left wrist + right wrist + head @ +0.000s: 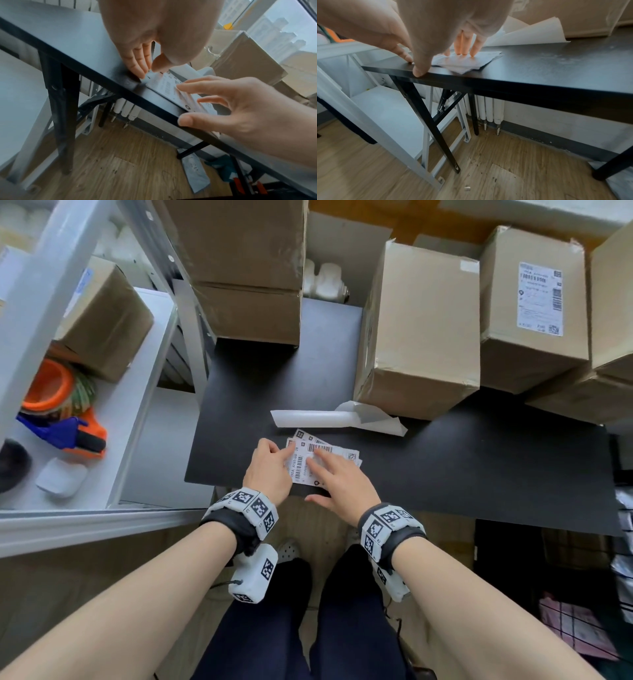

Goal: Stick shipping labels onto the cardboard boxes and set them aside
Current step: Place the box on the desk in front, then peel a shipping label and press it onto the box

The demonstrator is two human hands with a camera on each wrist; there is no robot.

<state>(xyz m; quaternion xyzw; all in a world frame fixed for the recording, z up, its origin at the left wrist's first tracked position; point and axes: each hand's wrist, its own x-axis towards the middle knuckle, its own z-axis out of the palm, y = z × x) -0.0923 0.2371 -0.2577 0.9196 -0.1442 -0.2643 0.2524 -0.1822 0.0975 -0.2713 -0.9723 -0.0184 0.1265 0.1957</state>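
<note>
A small stack of white shipping labels lies near the front edge of the black table. My left hand pinches the left corner of the top label between thumb and fingertips. My right hand presses straight fingers flat on the stack, with its thumb on the table's front edge. Just beyond stands a plain cardboard box with no label on top. To its right, another box carries a label.
Curled white backing paper lies between the labels and the plain box. A big carton stands at the back. More boxes crowd the far right. A white shelf on the left holds an orange and blue tape dispenser and a box.
</note>
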